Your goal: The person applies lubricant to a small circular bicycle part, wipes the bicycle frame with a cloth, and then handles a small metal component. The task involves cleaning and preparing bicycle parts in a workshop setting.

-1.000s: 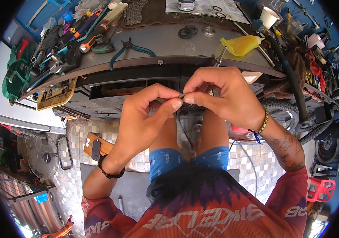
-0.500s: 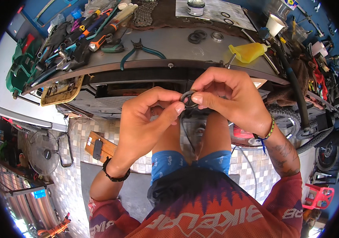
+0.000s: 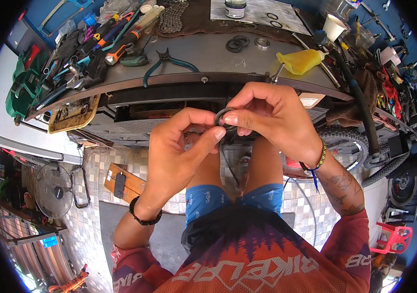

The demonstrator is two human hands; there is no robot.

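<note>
Between both hands, in front of the bench edge, I hold a small dark ring [image 3: 219, 117] that looks like a rubber seal. My left hand [image 3: 181, 141] pinches its left side between thumb and fingers. My right hand [image 3: 267, 115] grips the right side, its thumb lying across the ring and covering part of it. On the bench beyond are more black rings [image 3: 237, 44] in a loose pile, with a silver bearing ring [image 3: 262, 43] beside them. Teal-handled pliers [image 3: 165, 63] lie to their left, and a yellow squeeze bottle [image 3: 301, 61] to their right.
Screwdrivers and other tools [image 3: 96, 49] crowd the bench's left side. A chain [image 3: 174, 18] lies on a brown cloth at the back, near a grease tub [image 3: 235, 9]. A white cup [image 3: 334, 28] stands at right. Below it is a bicycle wheel [image 3: 360, 146].
Both hands stay on the ring. My right hand has shifted slightly left, and the ring has moved a little left and turned more edge-on.
</note>
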